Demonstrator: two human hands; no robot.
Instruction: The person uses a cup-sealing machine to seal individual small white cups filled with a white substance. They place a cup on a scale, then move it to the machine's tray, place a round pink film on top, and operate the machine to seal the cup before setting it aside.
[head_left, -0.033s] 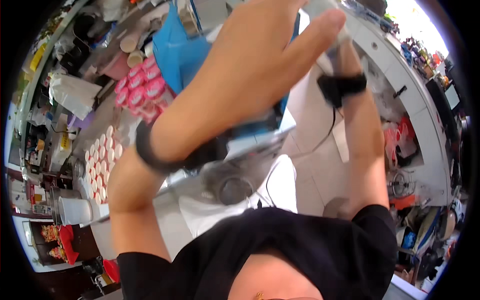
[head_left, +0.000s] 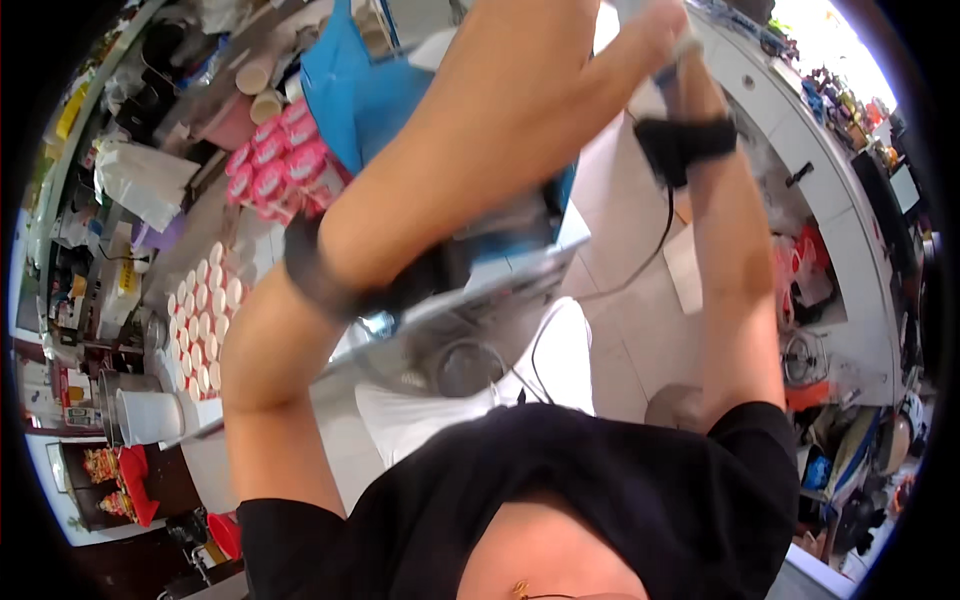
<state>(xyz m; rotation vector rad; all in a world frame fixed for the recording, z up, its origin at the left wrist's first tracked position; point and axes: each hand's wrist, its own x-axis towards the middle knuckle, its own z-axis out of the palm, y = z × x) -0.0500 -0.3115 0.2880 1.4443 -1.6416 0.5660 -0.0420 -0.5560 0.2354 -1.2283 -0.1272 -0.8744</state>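
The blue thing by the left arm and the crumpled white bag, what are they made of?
The blue thing may be thin plastic or coated cloth: it looks smooth, with folds, but I can't tell which. The white bag is probably thin, slightly shiny plastic, because it's creased and catches light.

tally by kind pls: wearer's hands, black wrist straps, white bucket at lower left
Left hand and right hand: 2
Black wrist straps, one on each arm: 2
White bucket: 1
Total: 5
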